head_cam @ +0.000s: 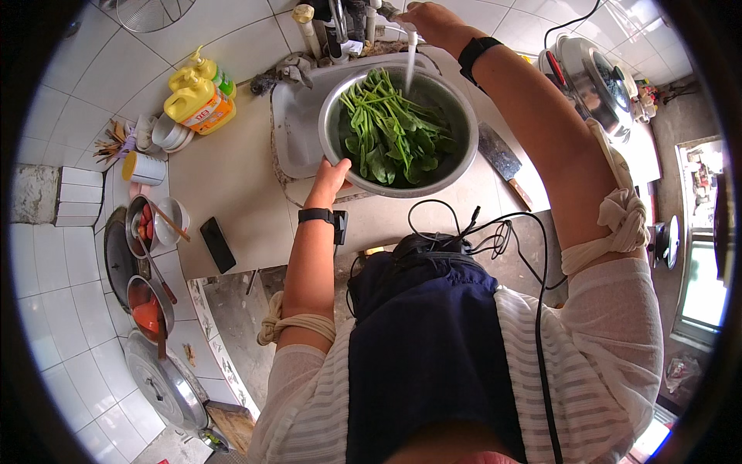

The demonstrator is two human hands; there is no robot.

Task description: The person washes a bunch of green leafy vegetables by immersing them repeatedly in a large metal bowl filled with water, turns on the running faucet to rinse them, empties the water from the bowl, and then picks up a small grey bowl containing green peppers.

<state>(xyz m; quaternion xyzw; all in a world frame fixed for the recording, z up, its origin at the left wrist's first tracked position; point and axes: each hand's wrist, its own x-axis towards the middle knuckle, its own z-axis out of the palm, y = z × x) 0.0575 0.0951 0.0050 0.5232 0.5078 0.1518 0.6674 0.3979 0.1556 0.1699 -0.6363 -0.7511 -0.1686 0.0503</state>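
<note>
A wide stainless steel basin [326, 124] holds leafy greens with long stems [394, 130], perhaps spinach. It rests over the right part of the sink [295, 136]. My left hand [333, 178] grips the basin's near left rim, some fingers hidden beneath it. At the wall, my right hand [432, 22] is on the tap [408, 26], its fingertips partly hidden. Water [411, 64] runs from the spout into the basin behind the greens. Right of the basin, a cleaver [499, 152] with a wooden handle lies flat on the counter [232, 180].
Yellow detergent bottles [200, 107] stand left of the sink, near a dark rag [295, 69]. A phone [218, 245] lies on the counter's left part. Pans [142, 217] and a large lid [165, 377] line the left side. An electric cooker [597, 87] stands right. Black cables [498, 232] hang before me.
</note>
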